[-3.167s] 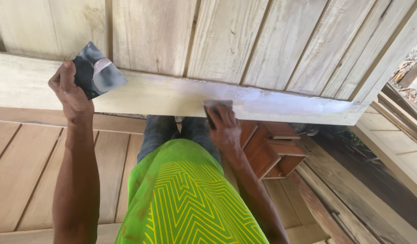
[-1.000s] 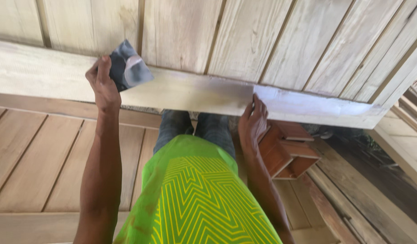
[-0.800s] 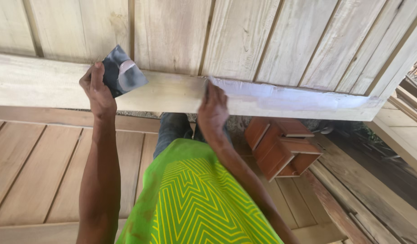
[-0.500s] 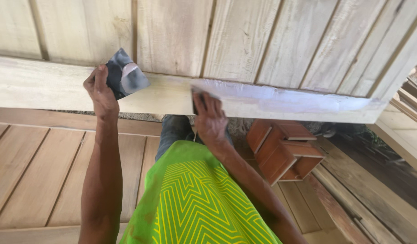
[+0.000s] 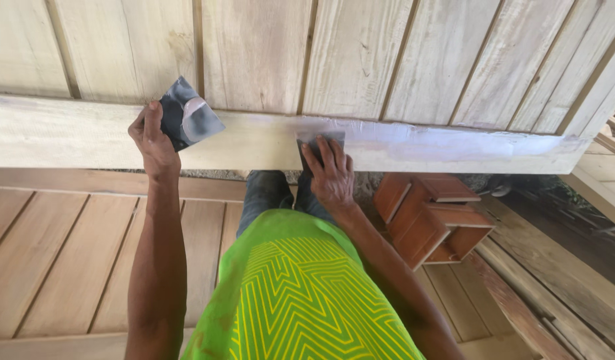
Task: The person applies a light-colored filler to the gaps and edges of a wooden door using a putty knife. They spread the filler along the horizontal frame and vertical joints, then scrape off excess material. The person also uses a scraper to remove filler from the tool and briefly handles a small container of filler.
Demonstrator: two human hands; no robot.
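1. Head view: right hand (image 5: 331, 175) lies flat on the pale horizontal wooden rail (image 5: 87, 137), fingers close together and pressed down on a dark sanding sheet (image 5: 319, 140) that pokes out above the fingertips.
2. Change: a second ago that hand was further right on the rail, near the whitened stretch (image 5: 447, 143); now it has slid left to about mid-rail. Reads as a rubbing stroke going back and forth along the top face.
3. Left hand (image 5: 152, 137) has barely shifted: it grips a folded dark sheet of sandpaper (image 5: 187, 119) with a pale worn patch, pinched between thumb and fingers and held up against the rail's upper edge, same as before.
4. Meaning, as judgement: the right part of the rail looks paler and dustier, so it is probably already worked; the left part by the left hand looks untouched.
5. Around: vertical plank wall (image 5: 361, 60) behind the rail, plank floor (image 5: 61, 267) below, small reddish wooden box unit (image 5: 431, 217) at right, person's green zigzag shirt (image 5: 301, 300) at bottom.
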